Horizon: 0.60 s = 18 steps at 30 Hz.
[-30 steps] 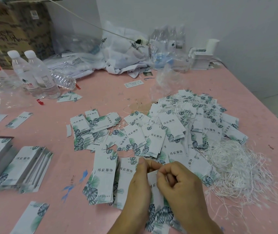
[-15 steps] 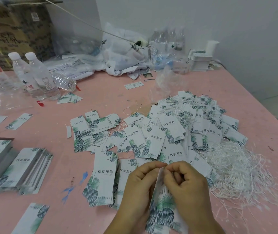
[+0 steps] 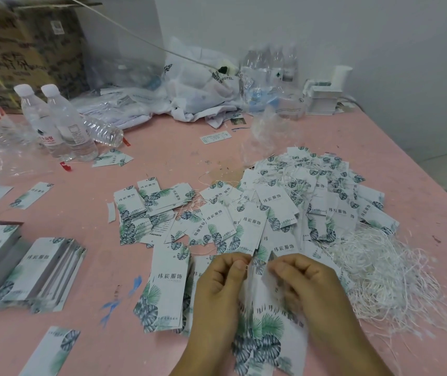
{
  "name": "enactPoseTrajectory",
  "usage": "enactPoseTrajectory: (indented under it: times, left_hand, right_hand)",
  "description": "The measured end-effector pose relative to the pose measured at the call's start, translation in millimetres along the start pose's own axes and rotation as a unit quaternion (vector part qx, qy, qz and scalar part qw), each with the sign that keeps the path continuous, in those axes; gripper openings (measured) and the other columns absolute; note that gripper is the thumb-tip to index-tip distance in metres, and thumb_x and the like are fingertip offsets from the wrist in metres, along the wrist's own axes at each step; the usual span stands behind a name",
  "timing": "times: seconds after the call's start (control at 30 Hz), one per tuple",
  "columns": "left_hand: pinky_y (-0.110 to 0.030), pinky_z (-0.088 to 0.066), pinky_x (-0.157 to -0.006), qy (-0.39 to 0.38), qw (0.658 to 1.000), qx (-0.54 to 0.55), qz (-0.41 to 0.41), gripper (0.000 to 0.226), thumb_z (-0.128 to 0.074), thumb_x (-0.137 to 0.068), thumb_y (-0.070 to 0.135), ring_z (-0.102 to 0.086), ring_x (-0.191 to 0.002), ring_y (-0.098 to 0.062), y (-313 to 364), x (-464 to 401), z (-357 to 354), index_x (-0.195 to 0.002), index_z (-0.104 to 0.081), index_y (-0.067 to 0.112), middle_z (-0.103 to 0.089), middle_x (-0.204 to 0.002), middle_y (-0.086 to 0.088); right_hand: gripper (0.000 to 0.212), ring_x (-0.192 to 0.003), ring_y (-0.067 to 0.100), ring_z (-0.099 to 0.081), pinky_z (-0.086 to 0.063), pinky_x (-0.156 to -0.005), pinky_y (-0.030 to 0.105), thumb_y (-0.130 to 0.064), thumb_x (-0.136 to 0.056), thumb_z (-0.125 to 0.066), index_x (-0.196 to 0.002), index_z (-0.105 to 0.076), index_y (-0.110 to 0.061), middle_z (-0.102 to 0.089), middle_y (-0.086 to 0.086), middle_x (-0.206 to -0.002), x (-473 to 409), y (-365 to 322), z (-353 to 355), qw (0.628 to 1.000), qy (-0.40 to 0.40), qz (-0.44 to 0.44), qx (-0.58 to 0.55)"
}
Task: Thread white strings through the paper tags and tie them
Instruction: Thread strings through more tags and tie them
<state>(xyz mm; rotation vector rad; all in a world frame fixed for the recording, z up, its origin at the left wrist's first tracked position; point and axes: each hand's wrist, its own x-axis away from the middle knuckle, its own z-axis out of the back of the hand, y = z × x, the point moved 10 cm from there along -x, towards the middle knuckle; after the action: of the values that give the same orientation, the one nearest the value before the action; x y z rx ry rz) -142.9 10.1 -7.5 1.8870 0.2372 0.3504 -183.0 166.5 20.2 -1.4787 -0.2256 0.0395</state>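
Both hands work close together at the front of the pink table (image 3: 217,147). My left hand (image 3: 217,289) pinches a thin white string (image 3: 249,270) at the top edge of a few leaf-printed paper tags (image 3: 268,329). My right hand (image 3: 306,289) pinches the top of those tags from the other side. The tags hang down between the hands, blurred. A tangle of loose white strings (image 3: 374,272) lies just right of my right hand. A big heap of tags with strings (image 3: 298,202) spreads behind the hands.
Stacks of unstrung tags (image 3: 40,272) lie at the left, and one long tag pile (image 3: 168,289) sits beside my left hand. Water bottles (image 3: 62,126) stand at the back left. Plastic bags (image 3: 195,88) and a cardboard box (image 3: 27,47) line the wall.
The hands have drawn slightly apart at the tag's top, and the held tags have swung down and fanned out below them.
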Motion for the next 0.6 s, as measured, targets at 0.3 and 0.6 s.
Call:
enactPoseTrajectory:
  times: [0.3, 0.6]
  left_hand:
    - [-0.021, -0.051, -0.047, 0.032, 0.97, 0.23, 0.066, 0.019, -0.06, -0.084, 0.023, -0.061, -0.056, -0.015, -5, -12, 9, -0.088, -0.067, 0.006, -0.067, -0.074, -0.016]
    - [-0.02, -0.053, -0.046, 0.014, 0.945, 0.318, 0.07, 0.012, -0.055, -0.086, 0.021, -0.061, -0.05, -0.013, 4, -13, 7, -0.091, -0.055, 0.01, -0.068, -0.068, -0.012]
  right_hand:
    - [0.02, -0.041, 0.008, -0.044, -0.034, -0.034, 0.019, -0.009, -0.076, -0.057, -0.079, -0.077, -0.01, -0.056, 0.007, -0.061, -16, 17, 19, 0.955, -0.051, -0.124, -0.264]
    - [0.022, -0.043, 0.01, -0.049, -0.04, -0.037, 0.019, -0.007, -0.079, -0.054, -0.082, -0.076, -0.011, -0.057, 0.008, -0.061, -16, 7, 21, 0.933, -0.074, -0.11, -0.334]
